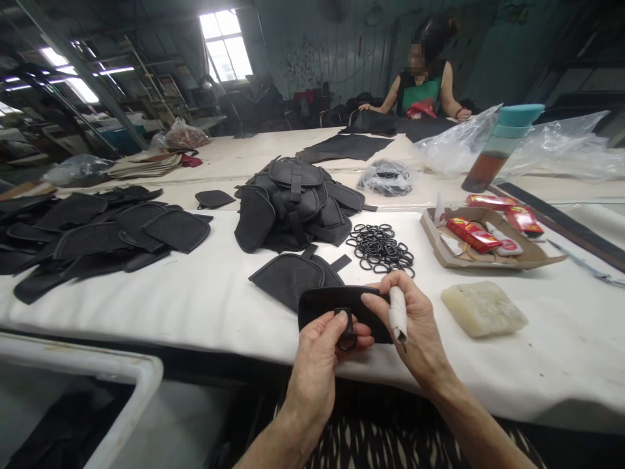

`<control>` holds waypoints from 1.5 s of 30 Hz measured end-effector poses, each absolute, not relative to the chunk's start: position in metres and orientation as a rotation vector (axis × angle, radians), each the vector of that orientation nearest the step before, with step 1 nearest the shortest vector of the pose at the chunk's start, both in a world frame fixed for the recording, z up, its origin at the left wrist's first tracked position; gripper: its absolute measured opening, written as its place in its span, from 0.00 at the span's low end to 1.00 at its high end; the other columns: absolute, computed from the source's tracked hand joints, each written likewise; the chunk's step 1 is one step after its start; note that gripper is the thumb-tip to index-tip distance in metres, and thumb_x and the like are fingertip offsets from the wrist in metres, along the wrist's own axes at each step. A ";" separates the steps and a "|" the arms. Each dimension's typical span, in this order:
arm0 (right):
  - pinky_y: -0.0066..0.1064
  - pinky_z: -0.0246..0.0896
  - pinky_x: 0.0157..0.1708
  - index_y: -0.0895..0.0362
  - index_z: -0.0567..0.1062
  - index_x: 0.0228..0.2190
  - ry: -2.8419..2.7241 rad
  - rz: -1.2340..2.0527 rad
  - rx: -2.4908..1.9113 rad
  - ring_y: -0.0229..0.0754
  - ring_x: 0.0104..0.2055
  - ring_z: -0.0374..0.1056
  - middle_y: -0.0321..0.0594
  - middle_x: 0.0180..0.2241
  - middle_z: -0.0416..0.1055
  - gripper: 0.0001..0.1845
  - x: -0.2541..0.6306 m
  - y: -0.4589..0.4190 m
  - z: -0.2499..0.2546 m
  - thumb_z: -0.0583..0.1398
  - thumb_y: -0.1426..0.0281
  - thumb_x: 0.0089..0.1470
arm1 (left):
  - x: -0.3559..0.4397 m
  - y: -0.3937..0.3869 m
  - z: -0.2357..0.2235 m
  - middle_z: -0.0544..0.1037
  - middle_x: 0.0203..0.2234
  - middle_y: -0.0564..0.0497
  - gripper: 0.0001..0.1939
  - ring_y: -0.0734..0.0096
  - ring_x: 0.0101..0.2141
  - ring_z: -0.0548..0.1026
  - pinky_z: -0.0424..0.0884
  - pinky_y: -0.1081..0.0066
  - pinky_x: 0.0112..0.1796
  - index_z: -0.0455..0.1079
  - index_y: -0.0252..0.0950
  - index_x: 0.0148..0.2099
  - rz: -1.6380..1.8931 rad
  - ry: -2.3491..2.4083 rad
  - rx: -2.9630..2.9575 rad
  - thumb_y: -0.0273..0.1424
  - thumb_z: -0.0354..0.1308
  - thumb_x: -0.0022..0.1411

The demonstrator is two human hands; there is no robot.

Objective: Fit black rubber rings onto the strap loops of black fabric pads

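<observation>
My left hand (322,352) is closed on a black leather flap (319,305), its thumb pressing a short strap tab (343,318) against the flap. A black metal ring (347,341) hangs at the end of that tab. My right hand (413,319) pinches the flap's right edge between thumb and fingers. Tucked in the same hand is a slim tool wrapped in white tape (398,312), with a dark tip pointing down. Just behind the flap lie further black flaps (283,277) with strap ends. A heap of black metal rings (378,247) lies beyond my right hand.
Stacked black leather pieces (293,202) stand mid-table, with more piled at the left (107,228). To the right are a cardboard tray (488,264) with red boxes, a yellowish block (483,309) and a bottle (493,156). A person (424,85) sits across the table. A white bin (146,371) is lower left.
</observation>
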State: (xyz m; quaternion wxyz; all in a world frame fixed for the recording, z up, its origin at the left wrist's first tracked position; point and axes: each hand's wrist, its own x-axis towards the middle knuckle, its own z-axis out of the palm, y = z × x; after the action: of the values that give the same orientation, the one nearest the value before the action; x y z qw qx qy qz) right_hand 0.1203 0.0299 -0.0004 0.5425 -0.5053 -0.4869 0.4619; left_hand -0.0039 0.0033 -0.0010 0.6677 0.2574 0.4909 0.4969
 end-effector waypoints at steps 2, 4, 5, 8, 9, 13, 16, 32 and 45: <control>0.26 0.54 0.24 0.53 0.61 0.27 -1.143 1.114 -1.189 0.34 0.24 0.57 0.29 0.26 0.65 0.12 0.119 0.030 -0.001 0.61 0.68 0.49 | -0.003 0.004 -0.002 0.78 0.24 0.47 0.13 0.68 0.26 0.76 0.70 0.69 0.34 0.72 0.30 0.31 1.133 1.120 0.576 0.37 0.58 0.56; 0.26 0.56 0.27 0.53 0.61 0.27 -1.142 1.120 -1.189 0.35 0.26 0.60 0.31 0.28 0.68 0.11 0.119 0.031 -0.001 0.61 0.67 0.50 | -0.001 0.004 -0.002 0.78 0.24 0.47 0.13 0.68 0.26 0.76 0.70 0.70 0.33 0.72 0.30 0.31 1.141 1.137 0.580 0.37 0.59 0.55; 0.26 0.57 0.28 0.53 0.61 0.27 -1.148 1.116 -1.190 0.35 0.28 0.61 0.31 0.29 0.69 0.11 0.119 0.031 -0.001 0.61 0.67 0.50 | -0.001 0.005 -0.003 0.78 0.24 0.47 0.13 0.68 0.26 0.76 0.70 0.70 0.33 0.72 0.30 0.31 1.144 1.142 0.587 0.37 0.59 0.55; 0.28 0.59 0.31 0.54 0.63 0.27 -1.184 1.053 -1.212 0.37 0.30 0.65 0.34 0.32 0.72 0.10 0.121 0.031 0.001 0.61 0.66 0.50 | -0.001 0.006 -0.004 0.78 0.24 0.47 0.13 0.68 0.26 0.76 0.70 0.70 0.32 0.72 0.31 0.30 1.146 1.157 0.594 0.38 0.59 0.55; 0.29 0.60 0.33 0.54 0.64 0.28 -1.195 1.021 -1.222 0.38 0.32 0.66 0.35 0.32 0.72 0.10 0.124 0.031 0.003 0.61 0.65 0.50 | -0.001 0.006 -0.005 0.78 0.24 0.47 0.13 0.68 0.25 0.76 0.70 0.70 0.32 0.72 0.31 0.30 1.146 1.161 0.592 0.38 0.59 0.55; 0.34 0.64 0.36 0.54 0.66 0.30 -1.198 0.886 -1.268 0.43 0.36 0.70 0.39 0.35 0.75 0.12 0.145 0.025 0.009 0.62 0.62 0.49 | -0.002 0.006 -0.006 0.79 0.23 0.48 0.12 0.69 0.25 0.76 0.69 0.71 0.33 0.72 0.31 0.31 1.142 1.168 0.575 0.37 0.60 0.54; 0.36 0.65 0.37 0.53 0.66 0.31 -1.180 0.796 -1.338 0.45 0.35 0.72 0.39 0.33 0.76 0.14 0.171 0.013 0.014 0.61 0.56 0.50 | -0.002 0.006 -0.006 0.79 0.23 0.48 0.12 0.69 0.25 0.76 0.69 0.71 0.33 0.72 0.31 0.31 1.139 1.169 0.564 0.37 0.61 0.53; 0.28 0.49 0.23 0.54 0.63 0.23 -1.162 0.310 -1.733 0.36 0.22 0.52 0.30 0.18 0.55 0.15 0.249 -0.023 0.026 0.53 0.58 0.56 | -0.002 0.021 -0.006 0.80 0.22 0.47 0.07 0.68 0.26 0.78 0.74 0.73 0.33 0.73 0.31 0.28 1.113 1.315 0.428 0.30 0.64 0.48; 0.29 0.47 0.23 0.54 0.60 0.18 -1.245 0.356 -1.845 0.36 0.20 0.52 0.29 0.16 0.53 0.16 0.248 -0.004 0.015 0.52 0.61 0.55 | -0.003 0.023 -0.006 0.80 0.24 0.46 0.05 0.67 0.27 0.79 0.76 0.74 0.33 0.74 0.31 0.28 1.092 1.290 0.441 0.29 0.61 0.51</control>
State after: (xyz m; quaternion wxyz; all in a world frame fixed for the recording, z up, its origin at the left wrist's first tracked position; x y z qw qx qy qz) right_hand 0.2476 -0.0040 0.0146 0.4294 -0.7392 -0.4989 0.1427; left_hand -0.0033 0.0226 -0.0061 0.6421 0.1934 0.5662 0.4793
